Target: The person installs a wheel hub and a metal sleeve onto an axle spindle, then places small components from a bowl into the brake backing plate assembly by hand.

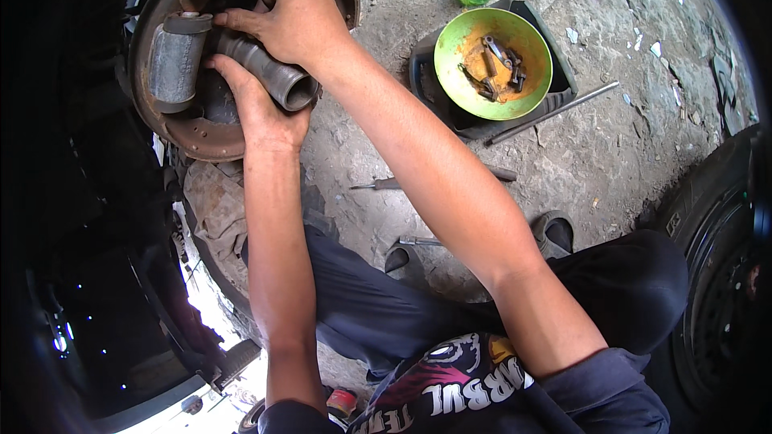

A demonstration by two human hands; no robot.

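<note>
Shirt (450, 390) nearest | L hand (272, 116) half-cupped by tube (277, 76), R hand (304, 24) curled opp.; firm hold? can't tell | shoe (175, 68) just L of grip, tube btwn hands | I'd press evenly, thumbs unpinched

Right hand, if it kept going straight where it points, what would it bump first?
Probably the grey curved piece, near its top end; the right hand may already touch it, but depth is unclear.
</note>
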